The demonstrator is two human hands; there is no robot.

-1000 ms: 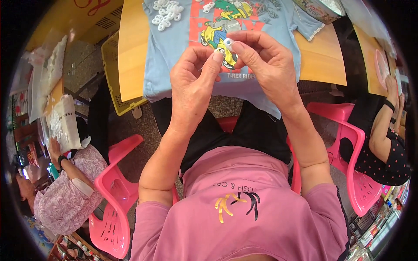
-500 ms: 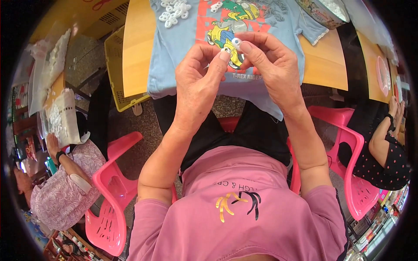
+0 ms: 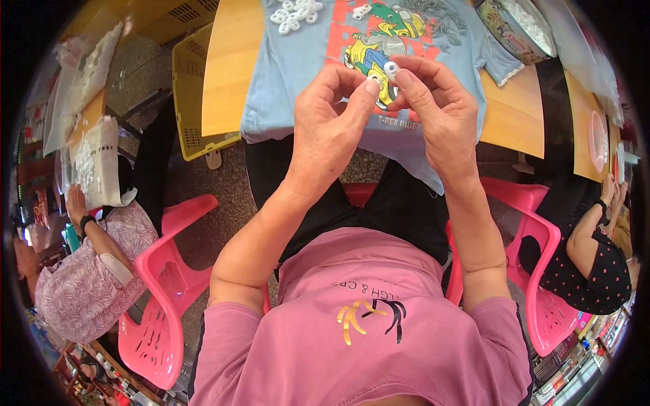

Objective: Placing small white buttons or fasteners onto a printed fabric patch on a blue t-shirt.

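Note:
Over a light blue T-shirt (image 3: 277,95) spread on the table, both my hands meet at their fingertips. My right hand (image 3: 439,108) pinches a small white plastic oval piece with holes (image 3: 391,68) between thumb and fingers. My left hand (image 3: 332,118) is closed in a pinch just beside it; something small and pale shows at its thumb tip, too little to name. Beyond my hands lie a cluster of similar white pieces (image 3: 295,15), a smaller white piece (image 3: 361,11) and a scatter of small grey metal-looking parts (image 3: 447,26).
An oval tin (image 3: 504,34) of white bits stands at the far right of the wooden table (image 3: 227,74). A yellow crate (image 3: 193,139) is left of the table. Pink chairs (image 3: 152,277) flank me. A person (image 3: 95,284) sits left, another person (image 3: 589,257) right.
The whole view has shifted slightly, so table and hands appear further right and lower. My fingers keep the same pinches, still close together.

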